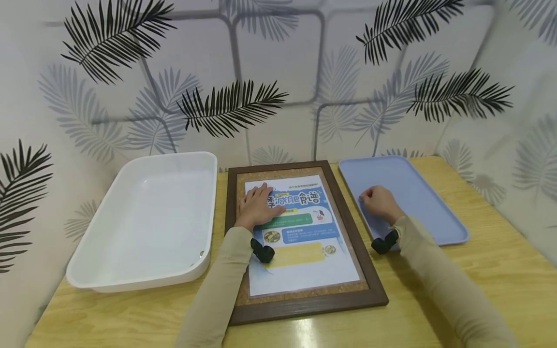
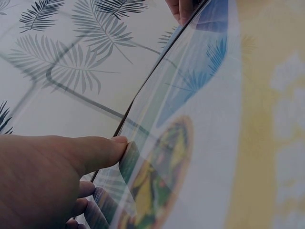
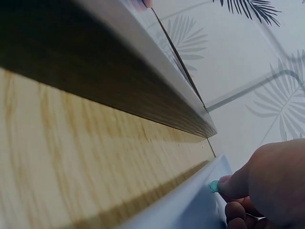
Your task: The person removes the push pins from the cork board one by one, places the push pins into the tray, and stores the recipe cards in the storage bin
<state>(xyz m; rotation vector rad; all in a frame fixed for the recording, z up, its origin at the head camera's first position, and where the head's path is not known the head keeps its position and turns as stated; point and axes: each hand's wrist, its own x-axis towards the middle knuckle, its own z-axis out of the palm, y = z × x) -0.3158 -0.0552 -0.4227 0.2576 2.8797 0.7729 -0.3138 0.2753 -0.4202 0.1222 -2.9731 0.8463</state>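
At the middle of the wooden surface [image 1: 500, 261], a brown-framed corkboard [image 1: 309, 309] lies between a white basin [image 1: 152, 217] and a blue tray [image 1: 417, 198]; a poster [image 1: 304, 237] covers most of its cork, with a strip of cork showing around the sheet; the poster bears large Chinese characters near the top, then green, blue and yellow panels with small food pictures. The left hand [image 1: 258, 205] rests on the poster's upper left part, relaxed and unclenched, with its fingers pointing towards the far edge and its thumb out to the side; in the left wrist view the thumb tip touches the glossy sheet. The right hand [image 1: 380, 202] is over the near-left side of the tray, its fingers curled; in the right wrist view thumb and finger pinch a small teal piece [image 3: 214, 186], too little of it showing to tell what it is; whether this hand touches the tray is unclear. Both arms wear beige sleeves [image 1: 228, 280], with a black device [image 1: 263, 251] at each wrist; behind the surface stands a pale wall [image 1: 300, 130] patterned with black and grey fronds.
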